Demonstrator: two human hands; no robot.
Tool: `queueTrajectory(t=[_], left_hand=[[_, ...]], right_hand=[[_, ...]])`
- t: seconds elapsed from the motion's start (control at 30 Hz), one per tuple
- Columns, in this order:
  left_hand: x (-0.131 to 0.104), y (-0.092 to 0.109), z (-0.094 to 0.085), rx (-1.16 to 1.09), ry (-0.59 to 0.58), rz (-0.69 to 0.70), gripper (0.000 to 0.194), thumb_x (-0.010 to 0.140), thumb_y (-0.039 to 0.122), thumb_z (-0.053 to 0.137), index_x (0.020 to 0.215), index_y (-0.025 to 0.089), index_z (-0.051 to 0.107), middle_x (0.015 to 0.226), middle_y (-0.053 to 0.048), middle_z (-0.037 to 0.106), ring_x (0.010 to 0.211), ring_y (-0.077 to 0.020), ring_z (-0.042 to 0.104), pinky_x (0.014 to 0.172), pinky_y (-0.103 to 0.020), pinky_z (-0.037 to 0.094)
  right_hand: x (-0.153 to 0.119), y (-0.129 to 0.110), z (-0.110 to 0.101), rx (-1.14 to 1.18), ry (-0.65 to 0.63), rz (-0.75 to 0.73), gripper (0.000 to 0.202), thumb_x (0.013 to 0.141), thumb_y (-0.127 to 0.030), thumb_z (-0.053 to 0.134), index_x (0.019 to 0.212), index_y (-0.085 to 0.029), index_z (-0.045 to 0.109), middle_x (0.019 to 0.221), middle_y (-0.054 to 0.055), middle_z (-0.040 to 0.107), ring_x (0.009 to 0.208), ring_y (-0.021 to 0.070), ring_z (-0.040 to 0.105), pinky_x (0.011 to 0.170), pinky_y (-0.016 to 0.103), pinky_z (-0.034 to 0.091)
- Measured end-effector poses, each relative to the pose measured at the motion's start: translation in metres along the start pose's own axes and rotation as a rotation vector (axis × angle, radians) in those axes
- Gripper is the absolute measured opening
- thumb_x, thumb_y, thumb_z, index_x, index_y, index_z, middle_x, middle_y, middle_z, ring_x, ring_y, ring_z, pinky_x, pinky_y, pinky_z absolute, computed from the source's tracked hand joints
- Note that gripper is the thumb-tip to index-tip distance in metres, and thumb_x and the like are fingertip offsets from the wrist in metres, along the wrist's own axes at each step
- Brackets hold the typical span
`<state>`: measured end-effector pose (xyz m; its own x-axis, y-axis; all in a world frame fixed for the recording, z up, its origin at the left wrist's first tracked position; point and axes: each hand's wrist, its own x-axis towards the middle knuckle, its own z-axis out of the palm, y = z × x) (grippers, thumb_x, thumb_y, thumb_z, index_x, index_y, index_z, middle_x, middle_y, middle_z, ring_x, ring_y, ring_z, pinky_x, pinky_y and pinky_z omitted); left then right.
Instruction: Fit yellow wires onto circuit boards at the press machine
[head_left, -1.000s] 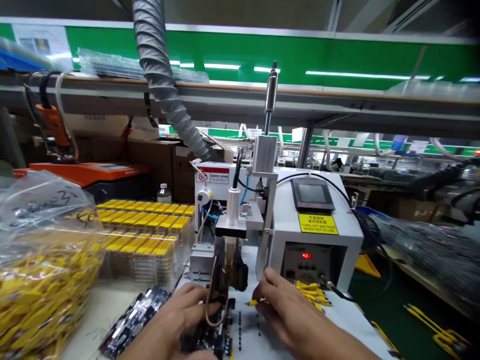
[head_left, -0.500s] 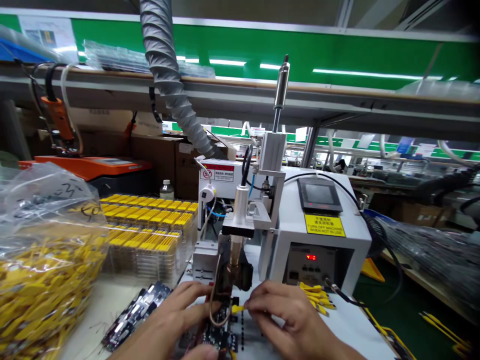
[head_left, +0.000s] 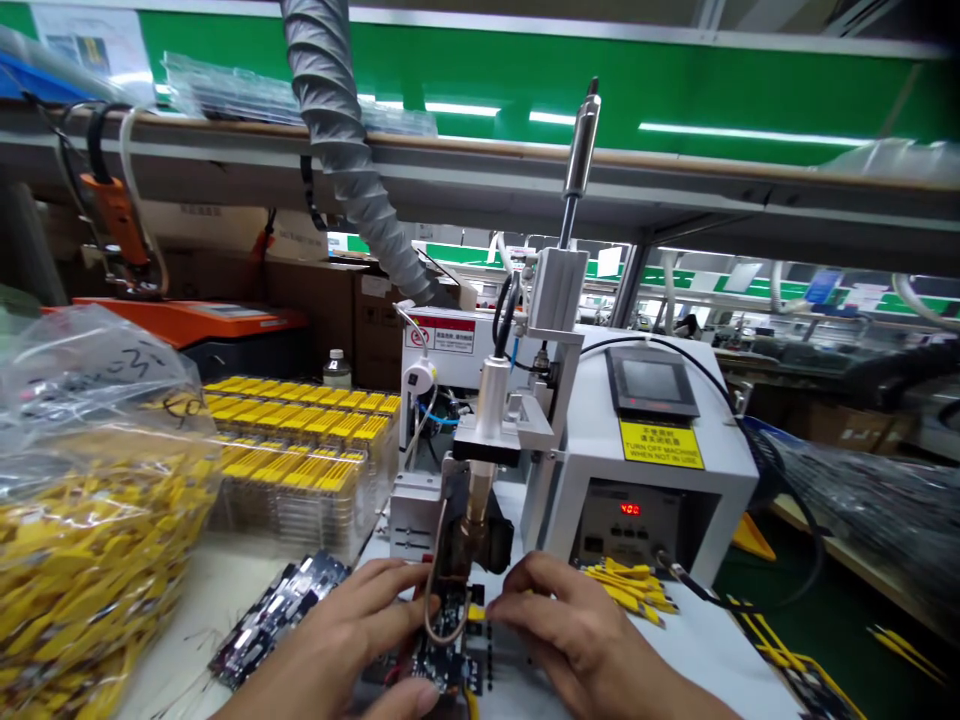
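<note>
Under the soldering machine's head (head_left: 474, 510) lies a dark circuit board (head_left: 444, 665), partly covered by my fingers and a looped tan wire. My left hand (head_left: 360, 625) reaches in from the left, fingers stretched and apart, with the fingertips against the board's left side and the thumb near its front. On the other side, my right hand (head_left: 574, 630) has its thumb and forefinger pinched at the end of a yellow flex strip (head_left: 475, 612) at the board's right edge. Most of that strip is hidden by the fingertips. Another yellow piece (head_left: 472, 704) shows at the board's front.
Left are a stack of dark circuit boards (head_left: 277, 615), a bag of yellow strips (head_left: 97, 560) and clear trays (head_left: 300, 500) of yellow parts. Loose yellow strips (head_left: 630, 588) lie right of my right hand, before the white control box (head_left: 724, 490). A grey hose (head_left: 330, 120) hangs overhead.
The whole view has shifted slightly, with the machine now further right. Both hands stay at the board, and a little less of the yellow strip shows by my right fingertips.
</note>
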<state>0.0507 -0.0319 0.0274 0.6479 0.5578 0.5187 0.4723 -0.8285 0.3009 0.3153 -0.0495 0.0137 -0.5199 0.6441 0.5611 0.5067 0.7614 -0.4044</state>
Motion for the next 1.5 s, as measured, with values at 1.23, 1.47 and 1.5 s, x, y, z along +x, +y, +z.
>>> queueTrajectory(t=[1.23, 1.47, 1.5], left_hand=[[0.0041, 0.0040, -0.0017, -0.068, -0.033, -0.061, 0.045, 0.082, 0.034, 0.071, 0.127, 0.032, 0.065, 0.125, -0.004, 0.070, 0.112, -0.0275, 0.065, 0.097, -0.038, 0.054], [0.0045, 0.0054, -0.0021, -0.076, -0.017, -0.070, 0.044, 0.082, 0.035, 0.071, 0.126, 0.033, 0.066, 0.125, -0.003, 0.070, 0.111, -0.0271, 0.066, 0.095, -0.036, 0.055], [0.0044, 0.0054, -0.0023, -0.078, -0.019, -0.071, 0.044, 0.082, 0.034, 0.071, 0.126, 0.033, 0.066, 0.125, -0.003, 0.070, 0.110, -0.0271, 0.066, 0.095, -0.036, 0.055]], right_hand=[[-0.0003, -0.0005, -0.0010, -0.007, -0.019, 0.010, 0.041, 0.076, 0.003, 0.048, 0.103, -0.016, 0.072, 0.092, 0.010, 0.065, 0.082, 0.0196, 0.065, 0.070, 0.026, 0.055], [0.0003, -0.0019, -0.0011, -0.021, -0.016, 0.007, 0.039, 0.077, 0.003, 0.048, 0.103, -0.015, 0.071, 0.092, 0.010, 0.064, 0.081, 0.0193, 0.064, 0.069, 0.026, 0.055], [0.0004, -0.0020, -0.0011, -0.022, -0.017, 0.003, 0.039, 0.077, 0.002, 0.048, 0.103, -0.016, 0.070, 0.092, 0.010, 0.064, 0.081, 0.0193, 0.064, 0.069, 0.026, 0.054]])
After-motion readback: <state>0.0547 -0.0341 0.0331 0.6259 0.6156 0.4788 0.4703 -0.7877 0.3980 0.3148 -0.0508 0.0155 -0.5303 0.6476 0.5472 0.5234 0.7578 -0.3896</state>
